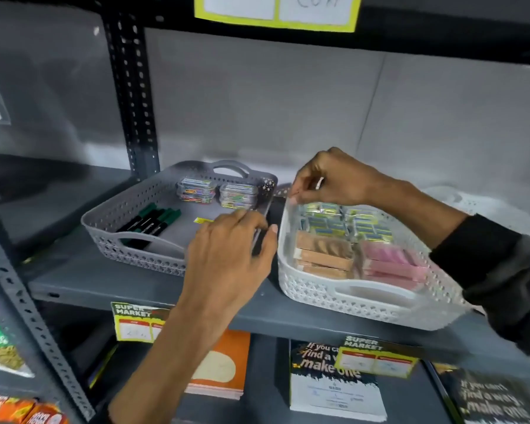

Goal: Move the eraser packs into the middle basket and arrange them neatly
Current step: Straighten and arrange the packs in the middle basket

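The white middle basket [291,280] stands on the grey shelf. It holds yellow-and-blue eraser packs [343,223] in rows at the back, tan packs [325,255] at the front left and pink packs [392,264] at the front right. My right hand [331,179] hovers over the basket's far left corner, its fingertips pinched on the rim there. My left hand [227,255] lies over the right rim of the grey basket [129,209], fingers curled on it and thumb in the gap between the two baskets.
The grey basket holds black and green markers [153,220], two clear boxes of coloured clips [218,191] and a small yellow tag [203,220]. Another white basket [487,206] stands at the far right. A perforated upright post [133,96] rises behind. Notebooks and price labels sit on the shelf below.
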The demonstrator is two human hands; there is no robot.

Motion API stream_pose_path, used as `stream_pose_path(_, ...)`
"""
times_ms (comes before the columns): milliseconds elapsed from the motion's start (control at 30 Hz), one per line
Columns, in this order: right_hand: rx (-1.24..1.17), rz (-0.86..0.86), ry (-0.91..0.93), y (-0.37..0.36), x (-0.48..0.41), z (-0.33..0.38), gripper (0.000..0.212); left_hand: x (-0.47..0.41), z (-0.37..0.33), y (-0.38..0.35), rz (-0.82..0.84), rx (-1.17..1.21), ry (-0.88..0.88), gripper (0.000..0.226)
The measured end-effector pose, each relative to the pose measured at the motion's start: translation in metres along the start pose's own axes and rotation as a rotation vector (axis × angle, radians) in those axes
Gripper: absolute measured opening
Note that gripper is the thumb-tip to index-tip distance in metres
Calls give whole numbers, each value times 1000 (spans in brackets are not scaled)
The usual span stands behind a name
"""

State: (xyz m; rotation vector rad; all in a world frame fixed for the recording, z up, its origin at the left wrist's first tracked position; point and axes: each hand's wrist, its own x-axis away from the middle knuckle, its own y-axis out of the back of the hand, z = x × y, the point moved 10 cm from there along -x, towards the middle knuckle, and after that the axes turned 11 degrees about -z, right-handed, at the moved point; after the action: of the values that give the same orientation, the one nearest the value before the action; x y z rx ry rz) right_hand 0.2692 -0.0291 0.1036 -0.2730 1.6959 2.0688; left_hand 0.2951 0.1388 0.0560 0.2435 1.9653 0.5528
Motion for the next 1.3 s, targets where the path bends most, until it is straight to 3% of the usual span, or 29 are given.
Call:
stream_pose_path(167,157,187,-108,5,52,-33,45,-23,-37,-49,287,98,-202,38)
stream_pose_path(333,217,361,-216,-15,90,-61,69,-31,-39,-114,618,-153,-317,74)
stream_pose_path(400,207,365,-222,-21,97,-65,62,-27,-36,-131,715,-195,-307,66)
stream_pose_path(467,203,359,-195,-28,100,-64,56,-23,-36,-137,768,-192,-299,42)
stream_pose_path(900,218,429,-196,-35,101,-67,30,-18,-27,-149,805,-88,-163,45)
stream_pose_path(1300,182,460,-176,-47,98,-71,30,-16,-20,-154,830,-76,-114,48)
